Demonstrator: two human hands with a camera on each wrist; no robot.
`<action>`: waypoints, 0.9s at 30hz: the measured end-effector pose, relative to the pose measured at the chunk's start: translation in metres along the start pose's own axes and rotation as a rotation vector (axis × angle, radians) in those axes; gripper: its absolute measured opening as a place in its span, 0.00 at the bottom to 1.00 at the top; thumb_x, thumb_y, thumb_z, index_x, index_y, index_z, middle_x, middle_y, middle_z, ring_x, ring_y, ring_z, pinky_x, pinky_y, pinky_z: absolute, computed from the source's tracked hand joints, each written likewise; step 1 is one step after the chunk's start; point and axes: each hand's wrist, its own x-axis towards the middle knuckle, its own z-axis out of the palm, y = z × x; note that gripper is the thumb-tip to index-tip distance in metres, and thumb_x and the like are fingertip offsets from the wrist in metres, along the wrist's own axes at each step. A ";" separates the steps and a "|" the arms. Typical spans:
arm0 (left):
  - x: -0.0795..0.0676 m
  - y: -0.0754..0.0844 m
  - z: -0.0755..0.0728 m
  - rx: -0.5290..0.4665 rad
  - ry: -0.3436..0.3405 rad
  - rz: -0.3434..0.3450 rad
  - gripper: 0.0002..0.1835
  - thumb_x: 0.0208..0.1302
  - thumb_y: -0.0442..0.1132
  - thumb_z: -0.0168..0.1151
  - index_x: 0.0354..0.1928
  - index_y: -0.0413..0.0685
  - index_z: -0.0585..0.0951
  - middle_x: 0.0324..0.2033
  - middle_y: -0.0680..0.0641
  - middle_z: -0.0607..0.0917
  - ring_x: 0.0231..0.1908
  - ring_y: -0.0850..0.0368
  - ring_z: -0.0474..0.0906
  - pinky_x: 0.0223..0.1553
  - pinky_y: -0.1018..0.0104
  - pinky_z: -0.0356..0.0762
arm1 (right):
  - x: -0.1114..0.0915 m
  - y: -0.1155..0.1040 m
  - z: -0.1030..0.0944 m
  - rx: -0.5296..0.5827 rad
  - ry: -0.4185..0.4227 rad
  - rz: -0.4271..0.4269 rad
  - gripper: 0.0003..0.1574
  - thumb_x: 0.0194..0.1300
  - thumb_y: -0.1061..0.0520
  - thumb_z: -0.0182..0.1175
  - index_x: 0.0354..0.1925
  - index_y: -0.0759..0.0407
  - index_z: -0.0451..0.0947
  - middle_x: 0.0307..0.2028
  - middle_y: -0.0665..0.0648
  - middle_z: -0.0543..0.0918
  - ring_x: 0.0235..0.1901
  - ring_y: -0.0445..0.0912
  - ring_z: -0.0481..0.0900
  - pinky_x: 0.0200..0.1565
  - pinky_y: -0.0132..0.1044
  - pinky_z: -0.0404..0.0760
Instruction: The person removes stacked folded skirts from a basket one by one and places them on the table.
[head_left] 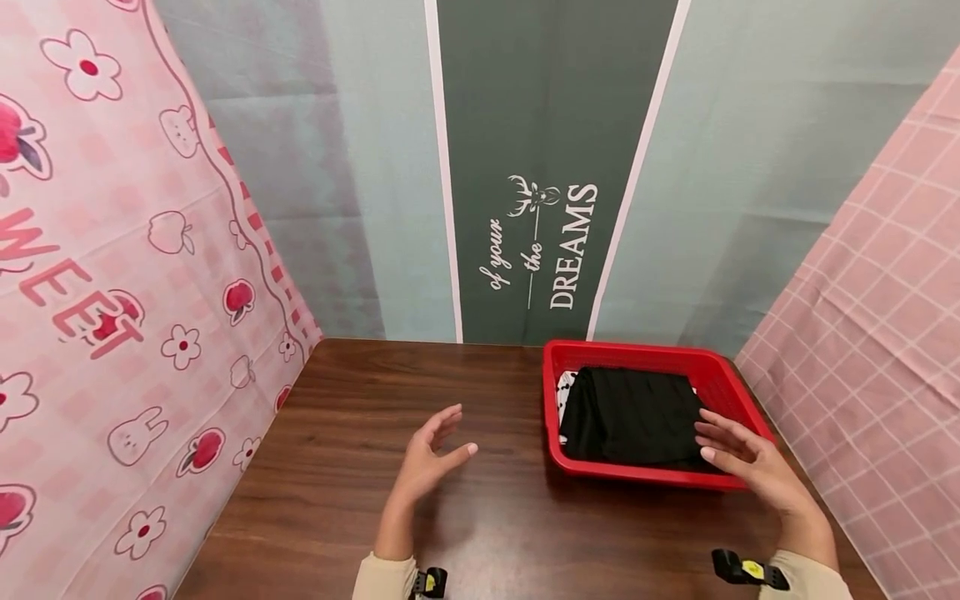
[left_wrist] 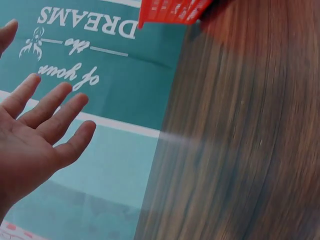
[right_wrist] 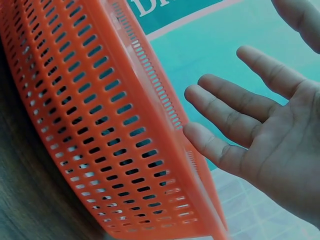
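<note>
A red plastic basket with slotted walls stands at the right of the wooden table. Folded black cloth lies in it, over a white cloth with black spots that peeks out at the left. My right hand hovers at the basket's right front corner, fingers spread and holding nothing; in the right wrist view the fingers appear beside the basket's rim. Over the table left of the basket, my left hand is raised with spread fingers, and its palm holds nothing.
The brown wooden table runs back to a grey-green printed cloth. A pink patterned curtain borders the left side, a pink checked one the right. The basket sits close to the back and right edges.
</note>
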 end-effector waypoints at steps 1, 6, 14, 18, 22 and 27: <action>0.001 0.000 0.002 -0.006 -0.003 -0.001 0.31 0.53 0.29 0.68 0.60 0.34 0.70 0.55 0.34 0.73 0.56 0.37 0.67 0.55 0.41 0.61 | 0.001 0.000 -0.001 -0.011 0.002 0.002 0.33 0.67 0.68 0.51 0.68 0.60 0.57 0.51 0.38 0.74 0.47 0.34 0.76 0.42 0.26 0.75; 0.009 0.005 0.016 -0.006 -0.013 0.000 0.31 0.53 0.31 0.69 0.60 0.36 0.70 0.56 0.36 0.73 0.57 0.38 0.67 0.56 0.43 0.61 | 0.007 -0.002 -0.009 -0.064 0.025 -0.004 0.33 0.67 0.66 0.53 0.68 0.61 0.58 0.51 0.37 0.74 0.48 0.34 0.76 0.42 0.25 0.74; 0.021 0.018 0.035 0.086 -0.026 0.035 0.30 0.51 0.32 0.70 0.58 0.37 0.72 0.54 0.39 0.75 0.56 0.43 0.69 0.55 0.48 0.65 | 0.019 -0.002 -0.019 -0.151 0.033 -0.006 0.34 0.66 0.63 0.55 0.68 0.60 0.58 0.51 0.35 0.72 0.49 0.32 0.74 0.43 0.23 0.72; 0.030 0.016 0.044 0.122 -0.043 0.052 0.30 0.50 0.33 0.70 0.58 0.37 0.73 0.53 0.38 0.76 0.55 0.43 0.70 0.54 0.50 0.67 | 0.022 -0.001 -0.025 -0.196 0.054 -0.006 0.33 0.66 0.62 0.55 0.68 0.60 0.59 0.50 0.34 0.72 0.47 0.30 0.73 0.42 0.22 0.72; 0.041 -0.002 0.055 0.119 -0.039 0.050 0.31 0.51 0.37 0.71 0.59 0.42 0.73 0.54 0.42 0.76 0.55 0.45 0.70 0.54 0.50 0.67 | 0.022 -0.003 -0.031 -0.232 0.080 0.052 0.33 0.67 0.57 0.56 0.67 0.58 0.60 0.49 0.35 0.72 0.46 0.28 0.72 0.41 0.22 0.72; 0.050 -0.017 0.070 0.123 -0.038 0.051 0.32 0.50 0.42 0.72 0.59 0.48 0.74 0.53 0.46 0.77 0.53 0.50 0.71 0.52 0.54 0.69 | 0.025 0.000 -0.033 -0.201 0.083 0.124 0.34 0.67 0.53 0.55 0.68 0.57 0.59 0.48 0.35 0.71 0.45 0.28 0.72 0.42 0.25 0.74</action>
